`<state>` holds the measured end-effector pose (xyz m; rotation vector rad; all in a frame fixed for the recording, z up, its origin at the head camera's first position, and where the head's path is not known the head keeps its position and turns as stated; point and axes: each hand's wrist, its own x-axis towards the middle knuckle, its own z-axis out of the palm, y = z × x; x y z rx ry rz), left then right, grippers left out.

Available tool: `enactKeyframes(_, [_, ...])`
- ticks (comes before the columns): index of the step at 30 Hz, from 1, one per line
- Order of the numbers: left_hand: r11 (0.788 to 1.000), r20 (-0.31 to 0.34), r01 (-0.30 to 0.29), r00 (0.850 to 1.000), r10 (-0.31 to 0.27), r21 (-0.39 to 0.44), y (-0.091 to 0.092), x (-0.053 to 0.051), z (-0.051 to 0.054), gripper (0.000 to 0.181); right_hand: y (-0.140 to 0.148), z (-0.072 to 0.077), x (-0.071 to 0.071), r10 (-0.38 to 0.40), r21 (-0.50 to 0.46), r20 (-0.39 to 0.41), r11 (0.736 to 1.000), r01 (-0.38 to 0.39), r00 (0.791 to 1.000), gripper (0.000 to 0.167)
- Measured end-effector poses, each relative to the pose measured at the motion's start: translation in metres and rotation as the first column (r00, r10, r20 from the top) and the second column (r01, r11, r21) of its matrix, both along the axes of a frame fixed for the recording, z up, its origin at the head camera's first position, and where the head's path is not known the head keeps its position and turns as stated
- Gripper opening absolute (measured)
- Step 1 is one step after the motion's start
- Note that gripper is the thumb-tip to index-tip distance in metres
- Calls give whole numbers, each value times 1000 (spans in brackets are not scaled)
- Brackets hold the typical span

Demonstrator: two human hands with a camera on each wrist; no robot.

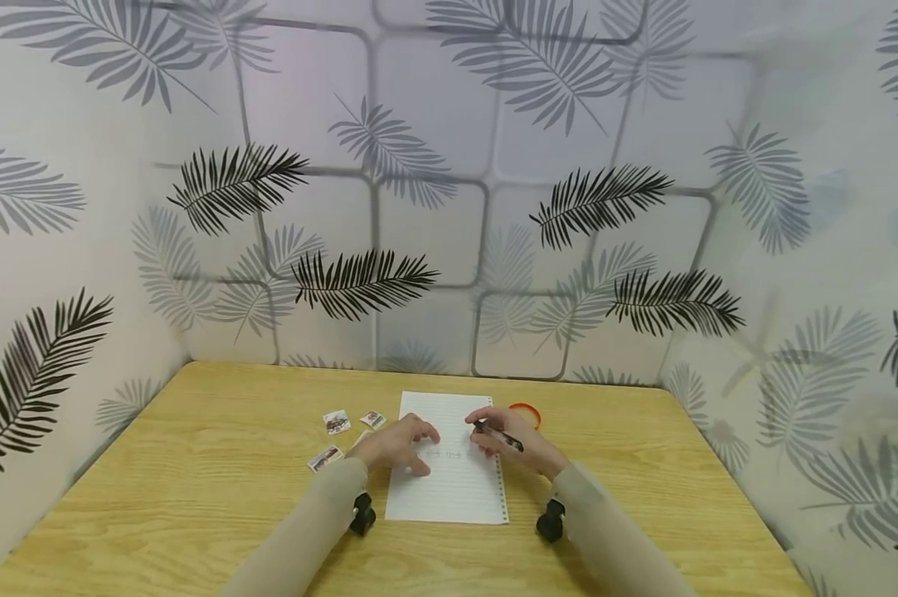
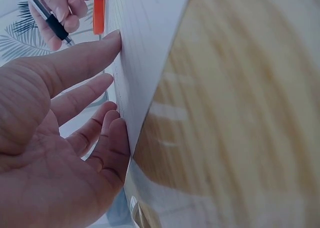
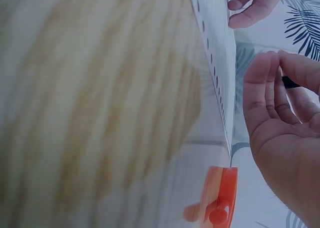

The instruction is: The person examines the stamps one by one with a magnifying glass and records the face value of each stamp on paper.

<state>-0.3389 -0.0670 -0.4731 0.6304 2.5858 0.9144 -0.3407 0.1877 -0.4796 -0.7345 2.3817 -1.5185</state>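
A sheet of lined paper (image 1: 449, 497) with punched holes down its right edge lies on the table, bearing a short line of handwriting (image 1: 444, 454). My left hand (image 1: 398, 445) rests on its left part, fingers spread and loosely bent, fingertips touching the sheet in the left wrist view. Over the right part, my right hand (image 1: 521, 437) holds a pen (image 1: 505, 439) with a clear barrel and black grip (image 2: 56, 26). Its tip points down in the left wrist view, apart from the paper. In the right wrist view, the fingers hide most of the pen.
An orange-red ring-shaped object (image 1: 526, 406) with a small knob stands just beyond the right hand. Several small printed picture cards (image 1: 337, 422) lie left of the paper, one partly behind the left hand. A patterned wall covering (image 1: 434, 332) borders the wooden table (image 1: 195, 497).
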Motion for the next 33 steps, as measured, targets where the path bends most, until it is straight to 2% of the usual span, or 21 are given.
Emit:
enactKeyframes(5, [1000, -5, -7, 1000, 7, 7, -1, 1, -2, 44, -3, -6, -4, -54, -50, 113, 997, 60, 992, 38])
enactKeyframes(11, [1000, 5, -13, 1000, 13, 15, -2, 2, -3, 45, -1, -8, -7, -47, -30, 95, 998, 50, 994, 44])
enactKeyframes(13, [1000, -1, -8, 1000, 8, 14, -2, 1, -3, 45, 0, -7, -7, -58, -51, 122, 997, 65, 991, 43])
enactKeyframes(15, [1000, -2, -8, 1000, 8, 14, -2, 0, -3, 45, 1, -6, -7, -65, -94, 177, 992, 83, 982, 42])
enactKeyframes(18, [1000, -2, -4, 1000, 4, 12, -2, 0, -3, 45, 1, -4, -7, -74, -169, 281, 978, 125, 957, 39])
enactKeyframes(21, [1000, 2, -4, 1000, 4, 12, -2, 0, -2, 45, 1, -2, -6, -75, -207, 328, 967, 149, 942, 35])
enactKeyframes(27, [1000, 6, -6, 1000, 6, 10, -1, 0, -1, 44, 6, -4, -7, -66, -167, 293, 979, 119, 954, 39])
enactKeyframes(33, [1000, 2, -1, 1000, 1, 8, 0, -1, -2, 45, 13, -4, -6, -97, -114, 274, 985, 132, 957, 44])
